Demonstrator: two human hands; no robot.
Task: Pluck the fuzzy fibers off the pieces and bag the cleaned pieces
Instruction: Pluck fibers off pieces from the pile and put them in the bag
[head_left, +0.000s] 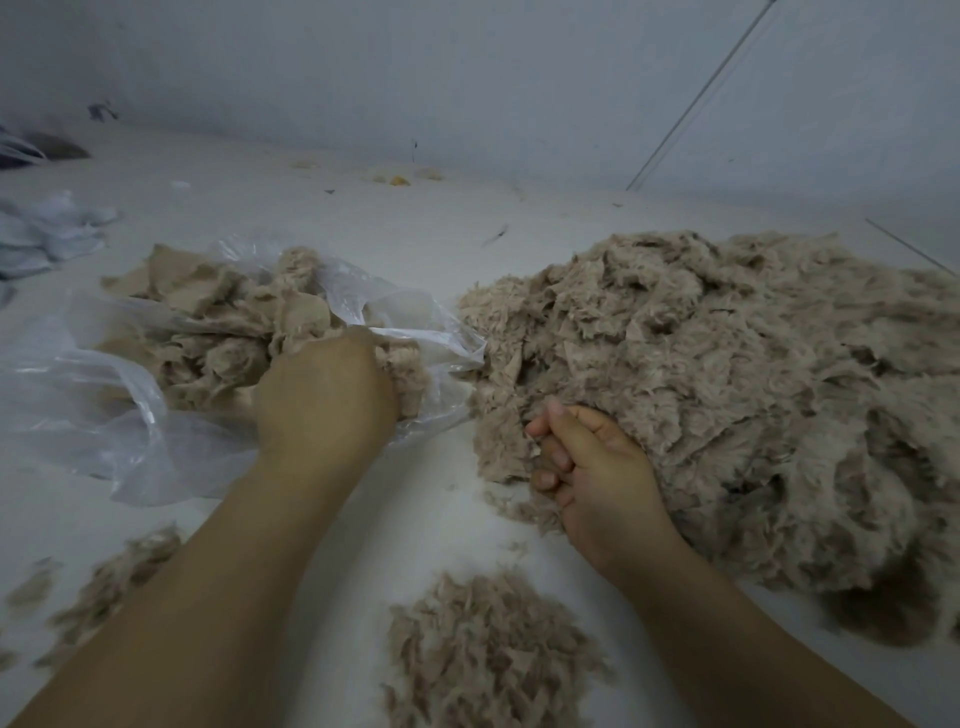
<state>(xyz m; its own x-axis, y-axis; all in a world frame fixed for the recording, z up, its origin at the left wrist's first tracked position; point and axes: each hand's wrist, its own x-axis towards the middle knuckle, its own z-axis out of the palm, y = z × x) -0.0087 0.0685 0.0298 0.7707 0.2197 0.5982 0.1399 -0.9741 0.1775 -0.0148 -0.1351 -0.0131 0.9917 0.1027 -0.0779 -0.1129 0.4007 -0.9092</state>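
A clear plastic bag (98, 405) lies open on the white surface at the left, with beige fabric pieces (218, 322) inside it. My left hand (324, 395) reaches into the bag's mouth, its fingers curled round a fuzzy piece (402, 364). A big heap of fuzzy beige pieces (737, 384) fills the right side. My right hand (592, 457) rests at the heap's near-left edge, palm turned up, fingers loosely curled; whether it holds any fibers is unclear. A pile of plucked fibers (488, 654) lies in front between my forearms.
More loose fibers (119, 571) are scattered at the lower left. Crumpled white bags (47, 234) lie at the far left. A pale wall (467, 78) runs behind the surface, with small scraps (400, 179) along its base.
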